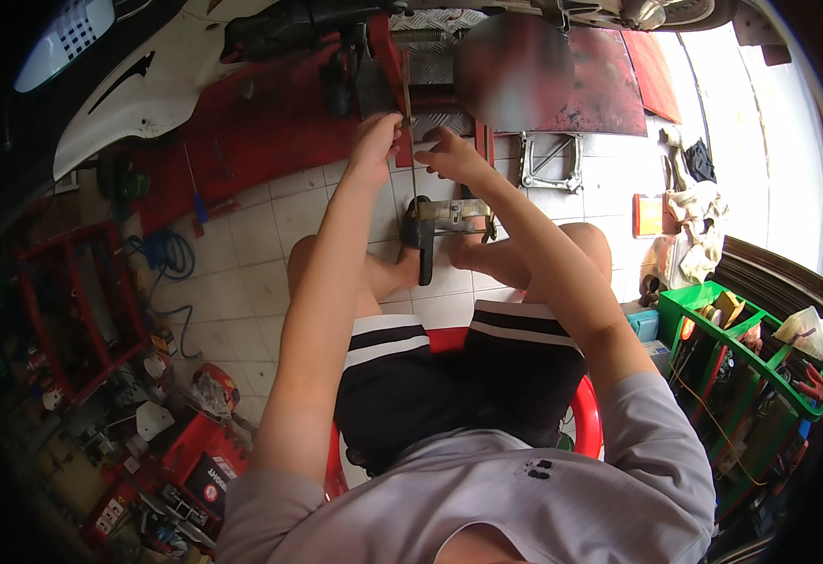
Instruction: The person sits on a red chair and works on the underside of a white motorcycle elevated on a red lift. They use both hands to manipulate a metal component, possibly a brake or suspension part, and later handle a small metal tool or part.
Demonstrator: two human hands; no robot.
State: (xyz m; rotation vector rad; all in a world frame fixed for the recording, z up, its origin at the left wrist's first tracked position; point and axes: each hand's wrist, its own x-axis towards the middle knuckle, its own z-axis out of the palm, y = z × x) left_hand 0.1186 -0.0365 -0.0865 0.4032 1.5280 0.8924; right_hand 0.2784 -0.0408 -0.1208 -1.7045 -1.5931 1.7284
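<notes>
My left hand (377, 143) is raised in front of a red metal frame (386, 56), its fingers curled together. What they hold, if anything, is too small to make out. My right hand (454, 155) is just across from it, fingers bent but apart, with nothing visible in them. Between the two hands runs a thin upright metal rod (413, 179). Below them, between my feet, is a grey metal part (456, 215) with a black bar-like piece (425, 254) pointing toward me. Neither hand touches that part.
A motorbike's white body panel (153, 94) and a red platform (270, 132) lie ahead. A metal bracket (553, 162) rests on the tiles. At right is a green tool rack (745, 338); at left, a blue hose (169, 254), a screwdriver (201, 207) and a red shelf (82, 310).
</notes>
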